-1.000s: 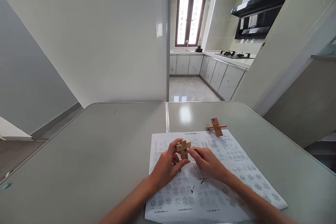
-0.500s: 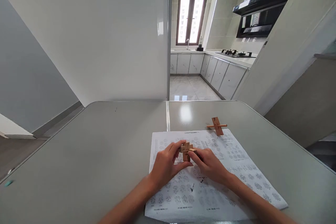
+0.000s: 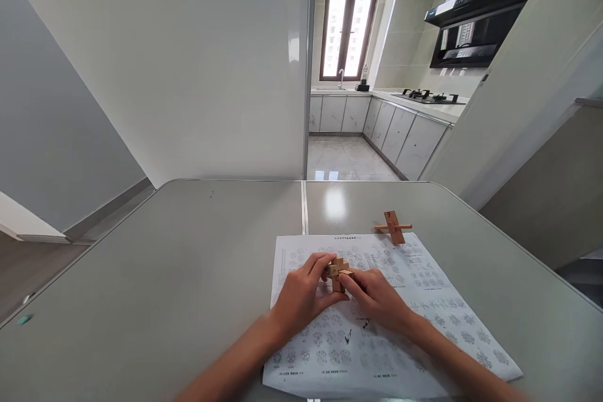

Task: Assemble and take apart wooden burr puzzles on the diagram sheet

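Between my two hands is a small wooden interlocking puzzle (image 3: 338,270) made of crossed blocks, with dark marks on some faces. My left hand (image 3: 306,286) grips it from the left, index finger on top and thumb underneath. From the right, my right hand (image 3: 374,292) pinches a block that sticks out toward me. The fingers hide part of the puzzle. Below the hands lies a large printed sheet (image 3: 320,352) covered in rows of small diagrams, with two handwritten black ticks.
Beyond the sheet's top right edge stand crossed wooden pieces (image 3: 394,227), a flat marked piece with a thin rod through it. The grey table (image 3: 188,276) has a seam down its middle. A small teal object (image 3: 25,320) lies at its left edge.
The view has shifted slightly, so everything sits a little further right. The blocks in my hands look pushed closer together, with the puzzle turned slightly. Both hands keep their grip.
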`<move>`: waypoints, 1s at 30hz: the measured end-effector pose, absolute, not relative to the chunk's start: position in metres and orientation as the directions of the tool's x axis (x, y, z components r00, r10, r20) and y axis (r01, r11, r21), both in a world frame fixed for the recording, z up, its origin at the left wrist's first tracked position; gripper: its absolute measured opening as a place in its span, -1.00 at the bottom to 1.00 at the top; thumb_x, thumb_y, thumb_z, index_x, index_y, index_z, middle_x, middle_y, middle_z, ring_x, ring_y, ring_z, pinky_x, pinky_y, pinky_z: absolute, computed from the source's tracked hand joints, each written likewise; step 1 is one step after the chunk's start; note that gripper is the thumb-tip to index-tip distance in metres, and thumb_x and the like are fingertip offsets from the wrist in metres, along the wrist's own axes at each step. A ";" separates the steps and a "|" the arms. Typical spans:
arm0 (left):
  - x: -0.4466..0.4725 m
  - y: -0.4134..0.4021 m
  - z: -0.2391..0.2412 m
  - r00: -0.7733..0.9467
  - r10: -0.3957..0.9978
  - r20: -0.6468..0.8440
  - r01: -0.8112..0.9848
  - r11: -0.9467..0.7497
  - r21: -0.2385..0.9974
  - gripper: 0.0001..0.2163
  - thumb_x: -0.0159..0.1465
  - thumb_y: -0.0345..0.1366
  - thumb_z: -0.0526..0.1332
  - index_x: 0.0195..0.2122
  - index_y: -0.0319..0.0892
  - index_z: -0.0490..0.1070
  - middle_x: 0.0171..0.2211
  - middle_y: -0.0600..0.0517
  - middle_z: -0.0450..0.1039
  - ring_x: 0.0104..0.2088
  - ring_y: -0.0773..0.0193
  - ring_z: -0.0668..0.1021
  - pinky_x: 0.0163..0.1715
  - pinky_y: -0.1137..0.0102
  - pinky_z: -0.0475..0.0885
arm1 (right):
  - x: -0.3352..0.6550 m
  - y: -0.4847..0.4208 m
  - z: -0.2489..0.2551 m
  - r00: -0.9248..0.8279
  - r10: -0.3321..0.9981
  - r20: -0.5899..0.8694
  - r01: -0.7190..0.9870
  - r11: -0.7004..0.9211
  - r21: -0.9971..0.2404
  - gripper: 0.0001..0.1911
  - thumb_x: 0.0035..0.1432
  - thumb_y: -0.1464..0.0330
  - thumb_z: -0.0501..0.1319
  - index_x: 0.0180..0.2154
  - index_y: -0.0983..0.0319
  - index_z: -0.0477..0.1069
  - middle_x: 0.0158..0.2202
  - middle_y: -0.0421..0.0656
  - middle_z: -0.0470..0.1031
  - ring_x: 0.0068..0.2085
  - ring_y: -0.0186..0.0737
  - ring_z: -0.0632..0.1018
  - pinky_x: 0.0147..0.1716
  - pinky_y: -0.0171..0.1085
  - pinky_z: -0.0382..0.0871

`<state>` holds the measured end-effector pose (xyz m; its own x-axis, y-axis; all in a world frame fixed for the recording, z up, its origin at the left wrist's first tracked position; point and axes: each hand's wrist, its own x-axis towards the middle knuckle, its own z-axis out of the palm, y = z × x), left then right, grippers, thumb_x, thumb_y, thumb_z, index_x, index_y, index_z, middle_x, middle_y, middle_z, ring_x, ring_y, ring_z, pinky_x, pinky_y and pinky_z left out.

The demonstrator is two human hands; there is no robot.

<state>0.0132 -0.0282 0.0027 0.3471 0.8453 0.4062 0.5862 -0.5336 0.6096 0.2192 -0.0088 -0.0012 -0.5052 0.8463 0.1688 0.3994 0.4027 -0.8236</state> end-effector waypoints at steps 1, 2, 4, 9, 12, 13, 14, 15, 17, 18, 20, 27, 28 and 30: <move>0.013 -0.028 0.002 0.350 0.851 0.391 0.576 -0.525 0.627 -0.43 0.26 -0.04 0.40 0.23 0.05 0.25 0.11 -0.01 0.47 -0.25 0.23 0.63 -0.19 0.26 0.59 | 0.219 -0.009 -0.001 -0.506 0.846 0.169 0.399 0.403 -0.824 -0.51 0.47 0.11 -0.03 -0.50 0.18 0.17 -0.60 -0.30 0.17 -0.55 -0.31 0.18 -0.48 -0.27 0.04; 0.013 -0.028 0.001 0.352 0.859 0.371 0.562 -0.511 0.650 -0.42 0.25 -0.04 0.41 0.23 0.04 0.25 0.07 0.00 0.50 -0.27 0.23 0.63 -0.20 0.26 0.59 | 0.219 -0.009 -0.002 -0.507 0.845 0.168 0.394 0.401 -0.827 -0.51 0.47 0.10 -0.03 -0.50 0.18 0.18 -0.60 -0.30 0.18 -0.56 -0.31 0.19 -0.48 -0.27 0.05; 0.012 -0.029 0.000 0.350 0.877 0.328 0.518 -0.473 0.712 -0.40 0.24 -0.06 0.42 0.25 0.02 0.25 -0.03 0.02 0.55 -0.28 0.23 0.62 -0.19 0.27 0.58 | 0.219 -0.009 -0.003 -0.514 0.840 0.173 0.378 0.403 -0.834 -0.50 0.47 0.08 -0.04 -0.48 0.18 0.24 -0.59 -0.29 0.23 -0.55 -0.30 0.22 -0.48 -0.27 0.07; 0.011 -0.029 0.004 0.283 0.917 0.280 0.389 -0.377 0.841 -0.35 0.20 -0.09 0.46 0.26 0.01 0.25 -0.12 0.04 0.58 -0.21 0.19 0.63 -0.06 0.20 0.57 | 0.221 -0.007 -0.006 -0.420 0.880 0.220 0.291 0.360 -0.886 -0.47 0.49 0.03 -0.11 -0.48 0.15 0.16 -0.60 -0.29 0.21 -0.56 -0.29 0.23 -0.50 -0.28 0.09; 0.012 -0.029 0.010 0.262 0.921 0.287 0.312 -0.363 0.878 -0.37 0.20 -0.11 0.46 0.25 0.00 0.26 -0.13 0.05 0.58 -0.21 0.20 0.64 -0.03 0.19 0.57 | 0.220 -0.005 -0.004 -0.322 0.922 0.216 0.249 0.303 -0.920 -0.63 0.47 0.03 -0.02 -0.28 0.13 0.24 -0.56 -0.34 0.20 -0.56 -0.30 0.23 -0.54 -0.31 0.10; 0.012 -0.029 0.012 0.267 0.919 0.290 0.286 -0.363 0.887 -0.38 0.21 -0.12 0.45 0.24 0.00 0.26 -0.13 0.05 0.58 -0.21 0.20 0.64 -0.03 0.19 0.57 | 0.219 -0.004 -0.002 -0.313 0.925 0.218 0.242 0.299 -0.923 -0.68 0.46 0.03 0.01 -0.16 0.13 0.26 -0.53 -0.34 0.23 -0.56 -0.30 0.26 -0.54 -0.32 0.12; 0.012 -0.029 0.013 0.274 0.917 0.290 0.264 -0.362 0.894 -0.39 0.21 -0.12 0.45 0.24 0.00 0.26 -0.13 0.05 0.58 -0.21 0.21 0.64 -0.02 0.19 0.57 | 0.219 -0.003 -0.001 -0.319 0.922 0.221 0.240 0.304 -0.922 -0.68 0.45 0.03 0.02 -0.06 0.13 0.26 -0.48 -0.32 0.27 -0.55 -0.30 0.29 -0.54 -0.32 0.15; 0.012 -0.029 0.015 0.278 0.916 0.290 0.247 -0.360 0.899 -0.39 0.22 -0.13 0.45 0.24 0.00 0.26 -0.14 0.06 0.58 -0.21 0.21 0.64 -0.03 0.20 0.58 | 0.218 -0.003 0.001 -0.334 0.915 0.225 0.242 0.314 -0.918 -0.66 0.45 0.03 0.03 0.01 0.13 0.26 -0.44 -0.30 0.31 -0.53 -0.29 0.32 -0.53 -0.31 0.18; 0.013 -0.029 0.016 0.280 0.913 0.296 0.226 -0.362 0.904 -0.40 0.22 -0.14 0.45 0.23 -0.01 0.26 -0.12 0.05 0.58 -0.21 0.21 0.64 -0.03 0.20 0.58 | 0.217 -0.002 0.003 -0.370 0.899 0.235 0.259 0.342 -0.903 -0.63 0.46 0.03 0.01 0.00 0.15 0.31 -0.42 -0.26 0.37 -0.51 -0.28 0.37 -0.49 -0.30 0.23; 0.013 -0.030 0.017 0.279 0.911 0.303 0.220 -0.367 0.904 -0.40 0.22 -0.15 0.45 0.23 -0.01 0.27 -0.09 0.04 0.57 -0.21 0.21 0.64 -0.03 0.20 0.58 | 0.217 -0.002 0.003 -0.382 0.893 0.238 0.270 0.354 -0.895 -0.62 0.46 0.02 -0.01 -0.06 0.16 0.34 -0.44 -0.26 0.37 -0.51 -0.27 0.37 -0.47 -0.29 0.24; 0.013 -0.030 0.018 0.274 0.904 0.327 0.223 -0.391 0.893 -0.42 0.21 -0.18 0.45 0.22 -0.01 0.28 -0.02 0.01 0.53 -0.19 0.22 0.62 -0.03 0.20 0.58 | 0.218 -0.001 0.002 -0.398 0.886 0.238 0.281 0.365 -0.887 -0.59 0.47 0.02 -0.05 -0.17 0.17 0.35 -0.50 -0.27 0.35 -0.51 -0.26 0.36 -0.44 -0.28 0.24; 0.013 -0.031 0.022 0.309 0.872 0.380 0.256 -0.461 0.850 -0.46 0.25 -0.28 0.40 0.22 0.00 0.29 0.09 -0.06 0.41 -0.13 0.20 0.57 -0.04 0.23 0.58 | 0.217 -0.001 0.003 -0.460 0.881 0.109 0.139 0.193 -0.971 -0.47 0.42 -0.12 -0.06 -0.38 0.15 0.22 -0.55 -0.33 0.15 -0.55 -0.32 0.25 -0.52 -0.30 0.15; 0.013 -0.031 0.022 0.315 0.870 0.380 0.250 -0.463 0.850 -0.47 0.26 -0.28 0.39 0.23 0.01 0.29 0.09 -0.06 0.41 -0.13 0.21 0.56 -0.04 0.23 0.58 | 0.217 -0.001 0.004 -0.463 0.881 0.093 0.115 0.163 -0.980 -0.46 0.40 -0.14 -0.04 -0.40 0.15 0.19 -0.54 -0.34 0.12 -0.55 -0.33 0.24 -0.53 -0.31 0.15; 0.013 -0.032 0.023 0.326 0.870 0.370 0.234 -0.453 0.860 -0.47 0.28 -0.26 0.37 0.25 0.01 0.28 0.06 -0.07 0.42 -0.16 0.22 0.56 -0.04 0.22 0.58 | 0.216 0.000 0.007 -0.479 0.876 0.059 0.076 0.108 -0.991 -0.44 0.36 -0.17 0.00 -0.43 0.15 0.15 -0.52 -0.34 0.08 -0.55 -0.34 0.21 -0.55 -0.31 0.15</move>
<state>0.0133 -0.0315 0.0232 0.3255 0.8701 0.3701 0.2338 -0.4533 0.8602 0.2163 0.0001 0.0065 -0.4786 0.8761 0.0586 0.0759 0.1078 -0.9913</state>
